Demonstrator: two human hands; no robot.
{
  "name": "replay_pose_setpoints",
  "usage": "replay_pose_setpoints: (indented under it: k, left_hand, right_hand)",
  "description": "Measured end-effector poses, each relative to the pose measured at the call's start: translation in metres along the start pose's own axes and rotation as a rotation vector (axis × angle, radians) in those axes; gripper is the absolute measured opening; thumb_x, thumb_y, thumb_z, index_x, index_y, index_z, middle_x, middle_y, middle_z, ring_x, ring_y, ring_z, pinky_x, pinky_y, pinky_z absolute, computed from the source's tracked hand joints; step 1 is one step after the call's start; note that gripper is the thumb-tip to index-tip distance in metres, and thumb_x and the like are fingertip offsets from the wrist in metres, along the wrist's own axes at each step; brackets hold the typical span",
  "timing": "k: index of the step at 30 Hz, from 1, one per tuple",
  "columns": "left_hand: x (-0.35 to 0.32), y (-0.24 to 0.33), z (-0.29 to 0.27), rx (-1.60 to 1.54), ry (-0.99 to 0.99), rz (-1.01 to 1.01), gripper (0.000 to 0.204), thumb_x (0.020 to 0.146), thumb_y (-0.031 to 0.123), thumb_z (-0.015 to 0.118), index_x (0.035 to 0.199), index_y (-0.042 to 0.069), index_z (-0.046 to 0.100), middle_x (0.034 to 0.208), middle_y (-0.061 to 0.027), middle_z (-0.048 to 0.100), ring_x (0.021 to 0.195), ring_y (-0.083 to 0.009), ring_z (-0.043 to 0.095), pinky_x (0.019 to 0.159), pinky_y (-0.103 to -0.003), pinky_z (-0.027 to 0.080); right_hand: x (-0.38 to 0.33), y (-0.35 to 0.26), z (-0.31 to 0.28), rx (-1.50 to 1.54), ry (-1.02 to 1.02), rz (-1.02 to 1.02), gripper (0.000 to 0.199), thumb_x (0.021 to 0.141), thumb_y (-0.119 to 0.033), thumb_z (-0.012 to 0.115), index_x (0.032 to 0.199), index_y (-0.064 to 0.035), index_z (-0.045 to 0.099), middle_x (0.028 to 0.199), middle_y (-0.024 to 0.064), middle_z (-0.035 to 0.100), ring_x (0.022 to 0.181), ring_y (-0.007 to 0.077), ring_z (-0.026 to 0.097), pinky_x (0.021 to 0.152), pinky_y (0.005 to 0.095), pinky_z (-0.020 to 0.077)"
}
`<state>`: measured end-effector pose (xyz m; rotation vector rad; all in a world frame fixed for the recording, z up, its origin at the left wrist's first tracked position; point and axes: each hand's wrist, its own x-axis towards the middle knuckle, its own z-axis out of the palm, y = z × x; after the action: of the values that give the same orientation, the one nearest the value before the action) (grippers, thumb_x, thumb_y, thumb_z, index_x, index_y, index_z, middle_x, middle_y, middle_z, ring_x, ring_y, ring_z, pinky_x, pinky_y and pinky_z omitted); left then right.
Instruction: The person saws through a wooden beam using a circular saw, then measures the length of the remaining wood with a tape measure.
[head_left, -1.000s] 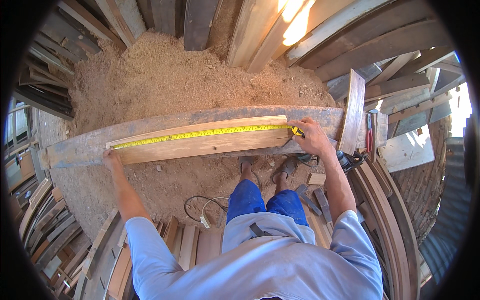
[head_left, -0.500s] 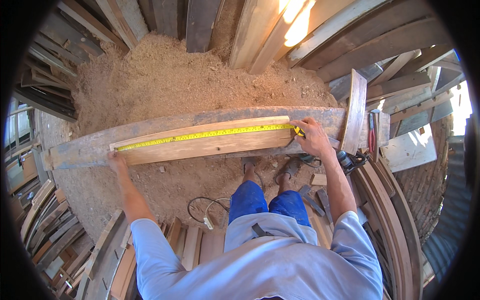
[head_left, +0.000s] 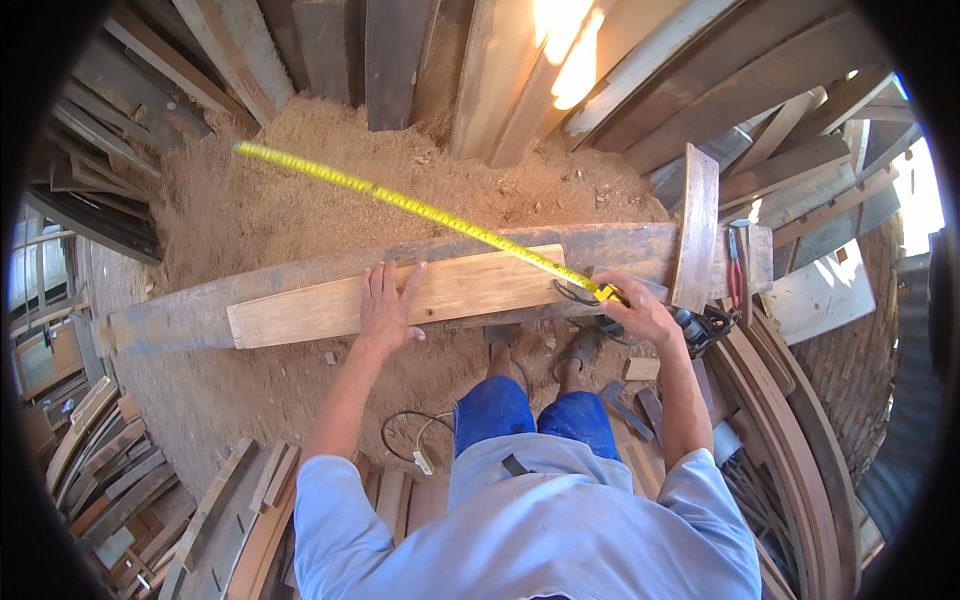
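A pale wooden board (head_left: pixel 470 283) lies lengthwise on a long weathered plank (head_left: pixel 160 325). Spread flat on the board's left half, my left hand (head_left: pixel 388 308) has its fingers apart and holds nothing. At the board's right end my right hand (head_left: pixel 640 312) is closed around a tape measure (head_left: pixel 606 293), its case mostly covered by my fingers. The yellow blade (head_left: pixel 400 204) sticks out from it, slanting up and to the left over the board and past the plank's far edge, its free end in the air above the sawdust.
A short board (head_left: pixel 697 225) lies across the plank's right part, beside red-handled pliers (head_left: pixel 735 268). A corded power tool (head_left: pixel 700 325) sits near it. Sawdust (head_left: pixel 230 210) covers the ground. Stacked timber (head_left: pixel 400 60) stands along the far side; more lies at left and right. A cable (head_left: pixel 400 425) lies near my feet.
My left hand has let go of the tape's end and moved right onto the board. The blade has swung up off the board, away from me, still held by my right hand.
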<state>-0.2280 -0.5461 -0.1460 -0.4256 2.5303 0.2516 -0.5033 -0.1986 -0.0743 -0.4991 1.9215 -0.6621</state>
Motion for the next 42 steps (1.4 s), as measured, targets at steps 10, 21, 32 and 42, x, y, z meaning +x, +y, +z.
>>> replay_pose_setpoints:
  k: [10,21,32,42]
  left_hand:
    - [0.018,-0.016,-0.025,-0.210,-0.379,0.136,0.090,0.082,0.022,0.085,0.160,0.024,0.038,0.141,-0.0196,0.056,0.133,-0.0323,0.053,0.118,-0.053,0.039]
    - [0.068,-0.002,-0.037,-0.227,0.148,-0.051,0.033,0.105,0.039,0.054,0.125,0.016,0.067,0.114,-0.0127,0.072,0.113,-0.0366,0.067,0.096,-0.053,0.054]
    - [0.007,0.034,0.048,-0.209,0.530,-0.143,0.066,0.102,0.032,0.058,0.157,0.000,0.040,0.162,-0.0384,0.026,0.152,-0.0554,0.022,0.126,-0.062,0.018]
    - [-0.082,0.011,0.091,-0.283,0.502,-0.461,0.077,0.099,0.036,0.061,0.157,-0.005,0.034,0.163,-0.0412,0.021,0.155,-0.0561,0.016,0.127,-0.063,0.013]
  right_hand:
    - [-0.027,0.053,-0.020,0.055,0.154,0.004,0.045,0.095,-0.019,0.066,0.138,-0.0075,0.061,0.119,0.0160,0.069,0.109,0.0255,0.063,0.099,0.0381,0.0491]
    - [-0.028,0.048,-0.015,-0.008,0.202,-0.098,0.046,0.093,-0.017,0.068,0.138,-0.0090,0.061,0.121,0.0172,0.069,0.115,0.0291,0.063,0.103,0.0395,0.0480]
    - [-0.021,0.018,0.009,-0.215,0.143,-0.191,0.043,0.086,-0.015,0.070,0.129,-0.0091,0.066,0.116,0.0215,0.068,0.113,0.0391,0.065,0.100,0.0453,0.0493]
    - [0.010,-0.035,0.044,-0.356,-0.014,-0.191,0.044,0.084,-0.015,0.071,0.128,-0.0108,0.067,0.114,0.0246,0.067,0.113,0.0428,0.064,0.099,0.0464,0.0499]
